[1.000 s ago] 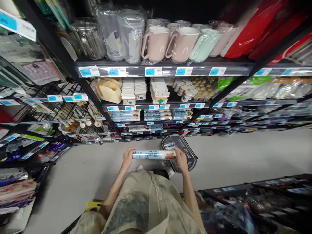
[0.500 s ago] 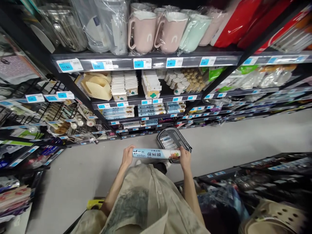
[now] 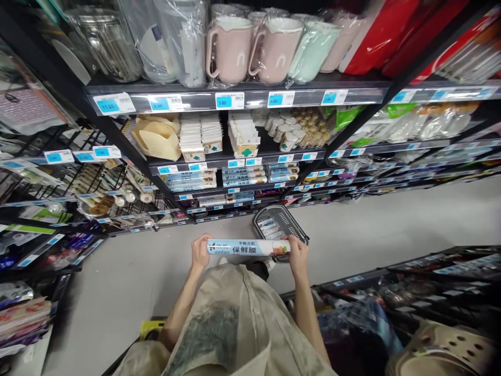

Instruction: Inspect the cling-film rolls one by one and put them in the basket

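I hold a long roll of cling film (image 3: 248, 247) level in front of me, with a blue and white printed wrapper. My left hand (image 3: 200, 253) grips its left end and my right hand (image 3: 298, 257) grips its right end. Just beyond the roll, on the grey floor, stands a black shopping basket (image 3: 288, 221) with a few small packs in it. Similar blue rolls (image 3: 242, 176) lie stacked on a low shelf straight ahead.
Black shelving runs along the far side of the aisle, with pink and green mugs (image 3: 250, 47), glass jars (image 3: 105, 42) and blue price tags (image 3: 229, 100). Wire racks of utensils (image 3: 102, 183) stand at the left. Another low shelf (image 3: 410, 282) is at my right.
The view tilted upward and settled. The roll has shifted slightly to the left between my hands and sits a little lower in the picture; both hands keep their grip.
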`<state>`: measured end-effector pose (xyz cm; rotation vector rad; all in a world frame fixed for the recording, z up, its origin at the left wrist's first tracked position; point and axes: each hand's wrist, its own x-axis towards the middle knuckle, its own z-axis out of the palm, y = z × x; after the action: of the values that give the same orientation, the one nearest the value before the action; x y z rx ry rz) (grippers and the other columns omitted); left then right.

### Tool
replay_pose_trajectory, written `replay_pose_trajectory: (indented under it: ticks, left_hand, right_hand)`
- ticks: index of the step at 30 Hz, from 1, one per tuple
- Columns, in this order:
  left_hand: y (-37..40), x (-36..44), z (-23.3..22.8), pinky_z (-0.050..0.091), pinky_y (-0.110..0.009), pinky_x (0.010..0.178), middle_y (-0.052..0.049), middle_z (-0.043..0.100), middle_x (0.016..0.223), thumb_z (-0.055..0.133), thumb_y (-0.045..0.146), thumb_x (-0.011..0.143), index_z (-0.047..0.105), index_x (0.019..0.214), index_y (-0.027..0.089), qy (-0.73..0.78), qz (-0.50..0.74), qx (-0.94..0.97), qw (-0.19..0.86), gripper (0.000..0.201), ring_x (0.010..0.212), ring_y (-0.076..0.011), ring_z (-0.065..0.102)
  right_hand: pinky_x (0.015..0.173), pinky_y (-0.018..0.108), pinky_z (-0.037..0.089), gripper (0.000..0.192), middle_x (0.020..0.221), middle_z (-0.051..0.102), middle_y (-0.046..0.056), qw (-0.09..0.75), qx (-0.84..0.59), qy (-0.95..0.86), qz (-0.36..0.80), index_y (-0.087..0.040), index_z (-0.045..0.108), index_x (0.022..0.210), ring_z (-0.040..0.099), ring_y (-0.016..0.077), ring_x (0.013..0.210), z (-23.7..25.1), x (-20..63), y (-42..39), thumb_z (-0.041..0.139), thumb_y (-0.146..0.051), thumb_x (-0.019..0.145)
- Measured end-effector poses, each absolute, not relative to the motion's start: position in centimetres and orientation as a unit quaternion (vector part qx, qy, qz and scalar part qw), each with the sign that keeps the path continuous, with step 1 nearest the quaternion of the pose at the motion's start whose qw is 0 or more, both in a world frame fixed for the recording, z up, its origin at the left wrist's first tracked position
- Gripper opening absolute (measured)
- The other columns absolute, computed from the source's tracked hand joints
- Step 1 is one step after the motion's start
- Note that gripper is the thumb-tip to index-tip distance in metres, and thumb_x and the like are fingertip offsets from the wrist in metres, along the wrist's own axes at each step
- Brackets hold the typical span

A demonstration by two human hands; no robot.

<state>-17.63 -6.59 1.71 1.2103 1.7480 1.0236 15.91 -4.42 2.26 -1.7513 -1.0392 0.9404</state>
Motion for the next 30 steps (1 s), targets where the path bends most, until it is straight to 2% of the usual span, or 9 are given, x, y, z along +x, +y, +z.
replay_pose_trajectory:
  ticks: [10, 17, 24, 30]
  left_hand:
    - [-6.7, -17.3, 1.0, 0.036, -0.03, 0.057, -0.004, 0.059, 0.06, 0.037, 0.045, 0.088, 0.066, 0.069, 0.018, 0.673, 0.432, 0.475, 0.367, 0.044, 0.057, -0.0187, 0.052]
    - [-7.0, -17.3, 0.1, 0.039, -0.029, 0.06, -0.005, 0.064, 0.067, 0.038, 0.049, 0.092, 0.068, 0.073, 0.018, 0.679, 0.431, 0.46, 0.375, 0.047, 0.062, -0.0195, 0.056]
    - [-6.5, -17.4, 0.8, 0.042, -0.029, 0.067, -0.006, 0.069, 0.081, 0.039, 0.052, 0.094, 0.073, 0.086, 0.018, 0.672, 0.405, 0.465, 0.41, 0.049, 0.072, -0.0201, 0.058]
    - [-6.4, -17.6, 1.3, 0.035, -0.025, 0.049, -0.002, 0.058, 0.071, 0.042, 0.058, 0.089, 0.073, 0.102, 0.018, 0.669, 0.345, 0.403, 0.52, 0.052, 0.06, -0.017, 0.047]
  right_hand:
    - [0.065, 0.03, 0.046, 0.042, 0.076, 0.071, 0.006, 0.442, -0.697, -0.418, 0.379, -0.017, 0.073, 0.072, 0.062, 0.0223, 0.073, 1.5, 16.6, -4.9, 0.056, -0.051, 0.086]
    - [0.064, 0.03, 0.046, 0.045, 0.075, 0.07, 0.006, 0.429, -0.701, -0.425, 0.379, -0.017, 0.074, 0.074, 0.061, 0.022, 0.071, 1.5, 16.4, -5.4, 0.054, -0.055, 0.086]
    - [0.066, 0.03, 0.043, 0.04, 0.077, 0.07, 0.006, 0.419, -0.707, -0.422, 0.384, -0.017, 0.074, 0.076, 0.06, 0.0217, 0.074, 1.9, 16.5, -5.0, 0.053, -0.049, 0.085]
    - [0.067, 0.03, 0.044, 0.041, 0.08, 0.071, 0.007, 0.415, -0.713, -0.427, 0.371, -0.016, 0.074, 0.075, 0.061, 0.0227, 0.077, 2.2, 16.5, -4.9, 0.052, -0.05, 0.084]
